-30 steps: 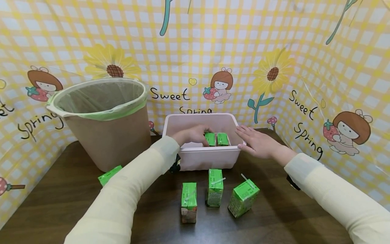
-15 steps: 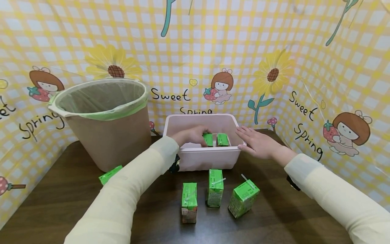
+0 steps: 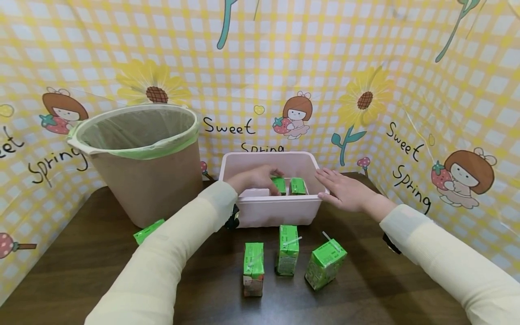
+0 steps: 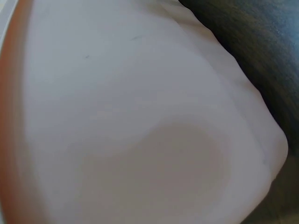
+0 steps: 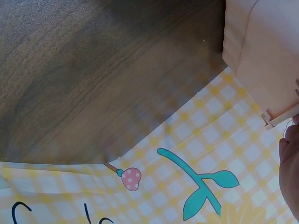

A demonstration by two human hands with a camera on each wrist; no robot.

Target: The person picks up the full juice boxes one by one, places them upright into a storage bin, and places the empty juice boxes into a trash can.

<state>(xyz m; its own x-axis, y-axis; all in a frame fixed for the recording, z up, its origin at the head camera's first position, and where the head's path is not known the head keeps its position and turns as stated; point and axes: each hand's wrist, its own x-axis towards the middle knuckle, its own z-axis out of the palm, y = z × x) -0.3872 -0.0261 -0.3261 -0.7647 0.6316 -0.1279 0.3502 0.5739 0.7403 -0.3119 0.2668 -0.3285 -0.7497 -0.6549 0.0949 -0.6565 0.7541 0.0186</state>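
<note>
In the head view a pale pink plastic bin (image 3: 280, 212) stands at the back of the table. My left hand (image 3: 260, 178) reaches over its front rim and grips a green-topped drink carton (image 3: 279, 185), thumb at the near side. To the right of that carton, a second green carton (image 3: 298, 186) stands in the bin. My right hand (image 3: 345, 190) rests with straight fingers against the bin's right rim; part of it shows at the edge of the right wrist view. The bin's pale wall (image 4: 131, 93) fills most of the left wrist view.
Nearer on the dark wooden table (image 3: 365, 280) stand three cartons with straws: one at left (image 3: 253, 271), one in the middle (image 3: 287, 253), one tilted at right (image 3: 325, 266). Another carton (image 3: 147, 231) is partly behind my left sleeve. A lined waste bin (image 3: 150, 185) stands at left.
The carton in my left hand has shifted slightly left, widening the gap to its neighbour. My right hand stays at the rim. The view has drifted a little.
</note>
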